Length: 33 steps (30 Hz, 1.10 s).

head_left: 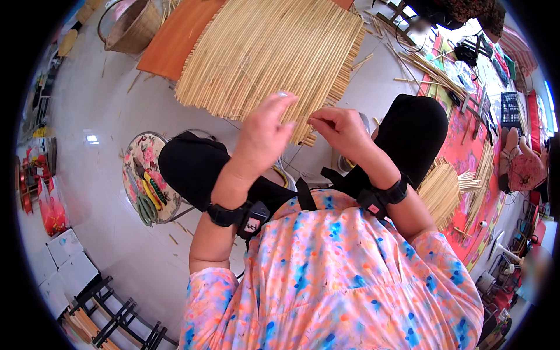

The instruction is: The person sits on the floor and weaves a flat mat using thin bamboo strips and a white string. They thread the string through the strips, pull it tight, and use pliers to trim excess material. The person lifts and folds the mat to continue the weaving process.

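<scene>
A wide panel of straw-coloured stalks [268, 52], laid side by side, rests on an orange-brown board [181, 38] before me. Thin pale thread lies loosely across it. Over its near edge, my left hand [263, 133] is raised with thumb and fingers apart and nothing visible in it. Just to the right, my right hand [345, 129] is closed, thumb and forefinger pinched together by the panel's near right corner. What sits in that pinch is too small to make out.
A floral-topped stool [140, 146] beside my left knee bears several tools with yellow and green handles [153, 192]. A woven basket [135, 29] stands far left. To the right, a red patterned sheet [461, 122] holds loose stalks [434, 69] and a round stalk piece [440, 192].
</scene>
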Motion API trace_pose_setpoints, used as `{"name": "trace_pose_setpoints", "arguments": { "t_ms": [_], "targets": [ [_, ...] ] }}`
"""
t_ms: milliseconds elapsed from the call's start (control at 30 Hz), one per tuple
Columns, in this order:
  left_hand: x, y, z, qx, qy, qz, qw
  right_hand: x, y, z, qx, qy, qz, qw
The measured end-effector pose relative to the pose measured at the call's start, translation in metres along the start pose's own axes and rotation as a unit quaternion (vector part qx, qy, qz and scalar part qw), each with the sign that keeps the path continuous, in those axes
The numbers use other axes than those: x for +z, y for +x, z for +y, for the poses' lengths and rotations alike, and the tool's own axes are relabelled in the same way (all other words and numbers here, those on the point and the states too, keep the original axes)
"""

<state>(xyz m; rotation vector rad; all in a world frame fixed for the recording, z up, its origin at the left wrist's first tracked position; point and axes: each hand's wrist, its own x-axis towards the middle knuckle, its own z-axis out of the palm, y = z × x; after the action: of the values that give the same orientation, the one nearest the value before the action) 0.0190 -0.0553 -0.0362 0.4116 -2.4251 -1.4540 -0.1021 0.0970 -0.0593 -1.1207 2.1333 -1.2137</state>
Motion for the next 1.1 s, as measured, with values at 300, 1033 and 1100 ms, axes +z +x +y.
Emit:
{"name": "trace_pose_setpoints", "arguments": {
  "t_ms": [300,1033,1100],
  "targets": [
    [0.012,-0.009,-0.021,-0.039,-0.001,-0.003,0.999,-0.006,-0.006,-0.006,-0.011,0.004,0.007,1.0],
    [-0.007,-0.003,-0.054,-0.051,0.179,0.126,0.974,-0.014,-0.014,0.007,-0.018,-0.043,0.055,0.997],
    [-0.01,-0.003,-0.059,-0.071,0.192,0.112,0.972,-0.013,-0.014,0.008,-0.019,-0.043,0.057,0.997]
  ]
}}
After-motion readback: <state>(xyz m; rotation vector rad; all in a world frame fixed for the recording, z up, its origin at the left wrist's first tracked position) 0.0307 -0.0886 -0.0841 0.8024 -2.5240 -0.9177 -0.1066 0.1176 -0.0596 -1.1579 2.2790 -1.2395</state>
